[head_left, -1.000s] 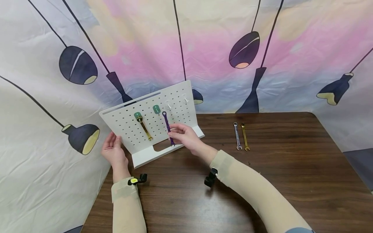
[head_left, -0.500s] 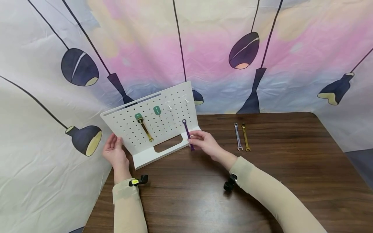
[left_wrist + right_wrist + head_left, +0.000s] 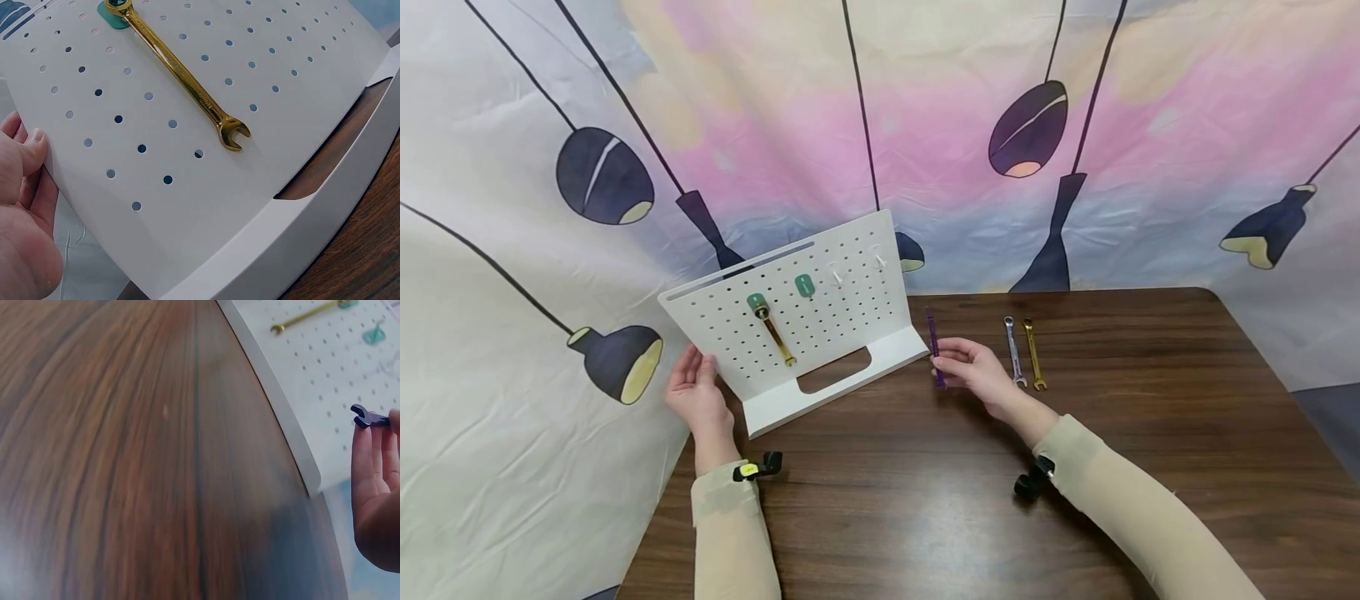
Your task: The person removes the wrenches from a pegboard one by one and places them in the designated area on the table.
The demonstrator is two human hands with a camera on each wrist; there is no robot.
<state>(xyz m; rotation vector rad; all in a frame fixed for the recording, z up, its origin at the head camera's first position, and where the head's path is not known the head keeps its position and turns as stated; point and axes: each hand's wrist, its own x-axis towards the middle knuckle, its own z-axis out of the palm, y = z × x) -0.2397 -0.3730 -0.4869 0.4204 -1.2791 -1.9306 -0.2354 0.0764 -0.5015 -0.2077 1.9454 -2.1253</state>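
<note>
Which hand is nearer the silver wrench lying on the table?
Right. The right hand, pinching the purple wrench, is close beside the silver wrench, mostly to its left; the left hand grips the white pegboard's far left edge.

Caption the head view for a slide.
Left hand gripping a white pegboard, right hand pinching a purple wrench; a silver wrench and a gold wrench lie on the table.

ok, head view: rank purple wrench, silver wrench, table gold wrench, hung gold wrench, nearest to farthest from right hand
From the right hand:
1. Purple wrench: held in that hand
2. Silver wrench: on the table, to the right
3. Table gold wrench: just right of silver
4. Hung gold wrench: on the pegboard, left
</note>
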